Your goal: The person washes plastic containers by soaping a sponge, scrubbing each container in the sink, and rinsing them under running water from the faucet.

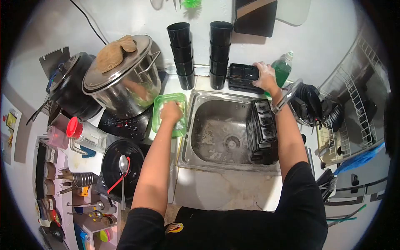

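One tall, shiny steel pot (141,89) stands just beyond and to the left of my left hand (171,111), with a soft tan cloth (110,57) on its lid. Nearer my body, also left of those fingers, sits a round black bowl (110,160) with a long-handled metal spoon (123,166) in it.

My left hand is down in a shallow, rectangular green plastic container (156,109). Its fingers are curled under; I cannot tell whether they are clamped on anything. Two stacks of black tapered cups (183,62) rise past my fingertips, in the space between my two hands.

Right of my left hand lies the rectangular stainless steel sink (208,125), its bottom wet. Against its right wall, below my right hand (265,77), stands a leaning row of black rectangular trays (262,125). My right fingers, whitened as if by suds, are closed around the right end of a low pile of black compartment trays (241,74) on the ledge behind the sink. A clear bottle of green liquid (283,68) is just to their right.

I judge the work partway along: trays lie in both places, those in the sink perhaps further on, while the pile under my right fingers seems yet to be handled.
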{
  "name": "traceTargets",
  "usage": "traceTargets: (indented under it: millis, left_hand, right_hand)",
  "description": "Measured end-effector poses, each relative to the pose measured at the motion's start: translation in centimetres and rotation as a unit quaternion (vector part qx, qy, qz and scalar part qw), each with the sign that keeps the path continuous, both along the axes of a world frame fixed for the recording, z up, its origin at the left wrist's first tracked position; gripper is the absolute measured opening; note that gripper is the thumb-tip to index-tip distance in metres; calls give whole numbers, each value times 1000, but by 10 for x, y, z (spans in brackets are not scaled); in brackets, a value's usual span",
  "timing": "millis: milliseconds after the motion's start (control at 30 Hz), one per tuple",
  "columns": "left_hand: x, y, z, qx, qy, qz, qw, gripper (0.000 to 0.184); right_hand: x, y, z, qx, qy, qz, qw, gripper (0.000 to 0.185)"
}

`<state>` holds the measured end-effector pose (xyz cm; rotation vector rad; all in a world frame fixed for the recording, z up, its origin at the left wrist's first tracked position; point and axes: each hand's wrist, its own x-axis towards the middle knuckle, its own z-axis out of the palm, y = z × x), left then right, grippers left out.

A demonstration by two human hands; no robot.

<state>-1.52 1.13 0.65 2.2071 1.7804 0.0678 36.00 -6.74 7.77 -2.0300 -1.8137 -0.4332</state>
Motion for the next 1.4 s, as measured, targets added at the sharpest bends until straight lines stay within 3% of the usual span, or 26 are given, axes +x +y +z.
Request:
traceTargets:
  millis: [100, 167, 200, 233, 300, 333, 400, 500, 533, 567, 633, 700, 733, 767, 800, 833, 900, 967, 1033, 1067, 1100, 1167, 1200, 1233, 1300, 1400]
  left_hand:
    - [4, -29, 50, 186, -182, 53, 964, 25]
    - [8, -33, 65, 314, -329, 8, 891, 27]
    - [14, -40, 73, 297, -412, -29, 861, 27]
    - [23, -45, 74, 257, -474, -50, 841, 29]
    - [46, -73, 76, -20, -601, 47, 797, 33]
    - [54, -80, 72, -21, -602, 49, 797, 33]
    - [66, -91, 55, -256, -494, 99, 825, 33]
    - [61, -103, 12, -323, -444, 38, 835, 45]
    - [57, -113, 11, -383, -496, 16, 779, 58]
    - [58, -115, 3, -385, -494, 12, 780, 58]
    - [66, -111, -49, -435, -569, 25, 697, 43]
    - [83, -114, -93, -394, -573, 90, 713, 41]
    - [94, -126, -95, -273, -559, 4, 783, 39]
    - [103, -138, -96, -144, -530, -82, 832, 39]
    - [97, -169, -45, -105, -467, -65, 876, 37]
    - [91, -184, -13, -104, -465, -65, 877, 37]
    - [81, -203, 19, 91, -294, -70, 949, 37]
    - [82, -204, 15, 109, -248, -74, 960, 36]
    - [94, -217, -2, 43, -180, -119, 975, 30]
    - [95, -225, -28, 253, -244, -168, 921, 24]
    - [91, -223, -36, 254, -239, -169, 922, 24]
    - [79, -217, -44, 131, -372, -246, 886, 22]
    - [69, -209, -44, 108, -336, -311, 882, 17]
    - [61, -202, -40, 101, -333, -312, 884, 17]
    - [55, -187, -31, 121, -251, -403, 872, 11]
    - [71, -192, -31, 124, -195, -328, 916, 9]
  right_hand:
    - [-14, -27, -8, 95, 73, 71, 990, 63]
    - [-25, -49, -12, 113, 106, 143, 977, 64]
    - [-32, -57, -16, 89, 136, 173, 971, 64]
    - [-40, -65, -20, 65, 166, 202, 963, 64]
    - [-59, -83, -29, 2, 213, 249, 945, 67]
    - [-73, -97, -25, -46, 237, 242, 940, 68]
    - [-86, -113, -31, -69, 265, 267, 924, 68]
    - [-86, -134, -40, -87, 272, 248, 926, 73]
    - [-90, -141, -42, -12, 319, 212, 924, 79]
    - [-96, -147, -46, 65, 362, 174, 914, 86]
    - [-121, -156, -47, 197, 483, 112, 846, 99]
    - [-155, -150, -62, 302, 750, 140, 572, 92]
    - [-166, -148, -65, 229, 792, 167, 540, 82]
    - [-181, -149, -69, 241, 817, 142, 504, 65]
    - [-189, -155, -66, 231, 853, 106, 457, 60]
    - [-194, -158, -65, 218, 884, 69, 408, 55]
    - [-202, -160, -71, 229, 886, 63, 398, 44]
    - [-200, -152, -92, 243, 887, 61, 388, 34]
    - [-192, -138, -138, 132, 947, 101, 276, 29]
    - [-199, -155, -118, 92, 940, 105, 310, 40]
    - [-197, -156, -123, 93, 942, 106, 305, 40]
    - [-185, -152, -153, 48, 967, 124, 217, 45]
    - [-165, -141, -188, -23, 960, 192, 200, 46]
    - [-172, -144, -182, -20, 962, 187, 196, 46]
    - [-187, -138, -163, 95, 931, 71, 346, 48]
    - [-182, -147, -144, 50, 944, 65, 320, 50]
